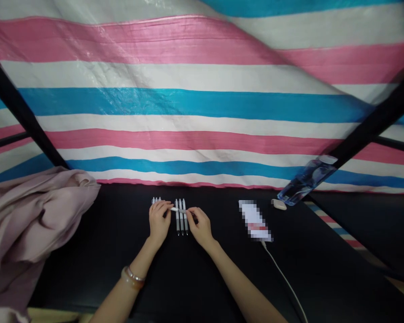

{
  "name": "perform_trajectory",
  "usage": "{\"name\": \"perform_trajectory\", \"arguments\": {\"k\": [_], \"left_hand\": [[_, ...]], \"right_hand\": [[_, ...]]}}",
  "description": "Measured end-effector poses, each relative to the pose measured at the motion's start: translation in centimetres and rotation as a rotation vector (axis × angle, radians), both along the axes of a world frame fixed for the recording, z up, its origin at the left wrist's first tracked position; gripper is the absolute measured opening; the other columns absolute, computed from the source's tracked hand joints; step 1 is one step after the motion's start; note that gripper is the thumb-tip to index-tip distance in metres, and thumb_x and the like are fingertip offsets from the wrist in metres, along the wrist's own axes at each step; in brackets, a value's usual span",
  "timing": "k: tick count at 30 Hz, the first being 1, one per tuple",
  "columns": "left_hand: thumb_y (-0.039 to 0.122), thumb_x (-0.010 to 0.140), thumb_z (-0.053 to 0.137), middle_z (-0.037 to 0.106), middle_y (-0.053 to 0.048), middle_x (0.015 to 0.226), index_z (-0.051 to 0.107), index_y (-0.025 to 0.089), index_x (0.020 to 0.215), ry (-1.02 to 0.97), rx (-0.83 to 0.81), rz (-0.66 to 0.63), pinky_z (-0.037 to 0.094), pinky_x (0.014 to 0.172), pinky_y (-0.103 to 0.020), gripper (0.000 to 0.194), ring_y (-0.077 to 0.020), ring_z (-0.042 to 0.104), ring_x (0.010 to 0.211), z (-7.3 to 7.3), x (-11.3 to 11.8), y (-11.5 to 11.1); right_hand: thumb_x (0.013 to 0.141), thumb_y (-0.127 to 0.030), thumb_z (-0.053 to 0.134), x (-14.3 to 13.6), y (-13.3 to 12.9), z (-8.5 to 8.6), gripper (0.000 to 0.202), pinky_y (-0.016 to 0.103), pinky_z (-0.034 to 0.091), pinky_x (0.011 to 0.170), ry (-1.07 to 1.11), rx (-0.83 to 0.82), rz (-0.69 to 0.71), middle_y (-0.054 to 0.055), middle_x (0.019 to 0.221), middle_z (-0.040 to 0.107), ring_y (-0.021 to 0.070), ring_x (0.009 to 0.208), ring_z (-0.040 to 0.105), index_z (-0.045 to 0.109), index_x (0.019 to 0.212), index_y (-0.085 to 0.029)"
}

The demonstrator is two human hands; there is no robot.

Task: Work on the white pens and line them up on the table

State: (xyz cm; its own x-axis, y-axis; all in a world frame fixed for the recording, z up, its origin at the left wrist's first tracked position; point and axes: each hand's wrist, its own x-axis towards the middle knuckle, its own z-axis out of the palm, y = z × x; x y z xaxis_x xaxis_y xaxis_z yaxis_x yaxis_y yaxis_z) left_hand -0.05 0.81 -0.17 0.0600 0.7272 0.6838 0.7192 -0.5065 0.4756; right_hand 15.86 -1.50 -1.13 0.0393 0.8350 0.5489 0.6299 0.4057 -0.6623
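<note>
Between my two hands a white pen (178, 210) is held roughly level, just above the table. My left hand (160, 220) is closed on its left end, and my right hand (199, 225) pinches the right end. Below it, a row of three white pens (182, 224) lies side by side with dark tips toward me. More pens (156, 199) show only their top ends beyond my left hand, which hides the rest of them.
On the black table (195, 282), a phone (256, 220) with a white cable (283, 271) lies to the right. Behind it are a small white case (279, 204) and a clear bottle (305, 181). Pinkish cloth (43, 215) is heaped at left. A striped sheet (188, 103) hangs behind.
</note>
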Motion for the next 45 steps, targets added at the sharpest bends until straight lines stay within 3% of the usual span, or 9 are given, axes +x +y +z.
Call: {"name": "perform_trajectory", "arguments": {"k": [3, 8, 13, 18, 24, 29, 35, 40, 45], "left_hand": [[0.012, 0.079, 0.051, 0.068, -0.002, 0.090, 0.065, 0.021, 0.083, 0.006, 0.010, -0.010, 0.040, 0.089, -0.041, 0.017, -0.0194, 0.058, 0.095, -0.08, 0.09, -0.04], [0.011, 0.079, 0.050, 0.068, -0.003, 0.089, 0.065, 0.021, 0.083, -0.003, 0.021, -0.004, 0.042, 0.088, -0.042, 0.018, -0.0193, 0.058, 0.093, -0.23, 0.11, 0.00], [0.008, 0.077, 0.050, 0.067, -0.003, 0.089, 0.065, 0.020, 0.082, 0.006, 0.042, -0.018, 0.042, 0.088, -0.042, 0.020, -0.0195, 0.058, 0.094, -0.31, 0.02, 0.07], [0.008, 0.078, 0.049, 0.067, -0.004, 0.089, 0.065, 0.020, 0.084, 0.015, 0.054, 0.000, 0.042, 0.089, -0.043, 0.021, -0.0193, 0.058, 0.093, -0.23, -0.04, 0.08], [0.007, 0.077, 0.050, 0.066, -0.004, 0.092, 0.065, 0.020, 0.083, 0.032, 0.061, -0.016, 0.042, 0.090, -0.042, 0.021, -0.0195, 0.057, 0.095, -0.13, 0.04, -0.04], [0.008, 0.078, 0.050, 0.066, -0.004, 0.094, 0.065, 0.020, 0.084, 0.033, 0.066, 0.016, 0.041, 0.090, -0.043, 0.020, -0.0199, 0.057, 0.095, -0.21, 0.08, -0.06], [0.008, 0.077, 0.049, 0.064, -0.004, 0.097, 0.064, 0.021, 0.084, 0.049, 0.045, 0.002, 0.042, 0.089, -0.042, 0.021, -0.0202, 0.056, 0.098, -0.29, 0.10, -0.15], [0.008, 0.076, 0.049, 0.064, -0.005, 0.097, 0.065, 0.022, 0.084, 0.042, 0.041, 0.033, 0.041, 0.089, -0.043, 0.022, -0.0211, 0.056, 0.097, -0.26, 0.03, -0.10], [0.008, 0.076, 0.050, 0.064, -0.004, 0.096, 0.064, 0.021, 0.083, 0.035, 0.058, 0.021, 0.041, 0.089, -0.042, 0.021, -0.0206, 0.056, 0.097, -0.21, 0.04, -0.13]], "right_hand": [[0.090, -0.036, 0.035, -0.01, -0.08, 0.21, 0.036, 0.024, 0.038, 0.059, -0.039, -0.047, -0.047, 0.001, 0.061, 0.050, 0.0130, 0.060, 0.048, 0.055, 0.066, -0.020], [0.086, -0.036, 0.045, -0.04, -0.11, 0.35, 0.019, 0.025, 0.041, 0.065, 0.019, -0.007, 0.024, 0.002, 0.073, 0.056, 0.0142, 0.069, 0.052, 0.056, 0.084, -0.020], [0.090, -0.036, 0.037, -0.07, 0.11, -0.20, 0.033, 0.022, 0.037, 0.055, -0.019, -0.064, 0.006, -0.001, 0.062, 0.045, 0.0117, 0.058, 0.046, 0.054, 0.066, -0.020], [0.085, -0.038, 0.047, -0.02, -0.12, 0.19, 0.020, 0.022, 0.040, 0.063, -0.022, -0.061, 0.044, 0.000, 0.073, 0.052, 0.0131, 0.069, 0.051, 0.057, 0.083, -0.021], [0.090, -0.036, 0.037, -0.18, -0.08, 0.18, 0.033, 0.021, 0.037, 0.056, -0.048, -0.101, -0.009, -0.001, 0.064, 0.046, 0.0115, 0.058, 0.048, 0.057, 0.069, -0.021], [0.084, -0.038, 0.049, -0.16, -0.14, 0.41, 0.020, 0.022, 0.040, 0.063, -0.040, -0.041, 0.019, 0.000, 0.070, 0.052, 0.0136, 0.069, 0.052, 0.057, 0.083, -0.021], [0.089, -0.037, 0.039, -0.08, -0.10, 0.33, 0.034, 0.021, 0.036, 0.053, -0.067, -0.065, 0.004, -0.001, 0.061, 0.045, 0.0112, 0.058, 0.048, 0.057, 0.066, -0.021], [0.083, -0.038, 0.051, -0.05, -0.03, 0.41, 0.020, 0.021, 0.038, 0.057, -0.023, -0.017, 0.017, -0.002, 0.062, 0.049, 0.0122, 0.062, 0.050, 0.058, 0.077, -0.021], [0.089, -0.038, 0.038, -0.10, 0.03, 0.20, 0.034, 0.021, 0.036, 0.054, -0.010, -0.062, 0.011, -0.002, 0.061, 0.045, 0.0101, 0.056, 0.047, 0.056, 0.067, -0.021]]}}
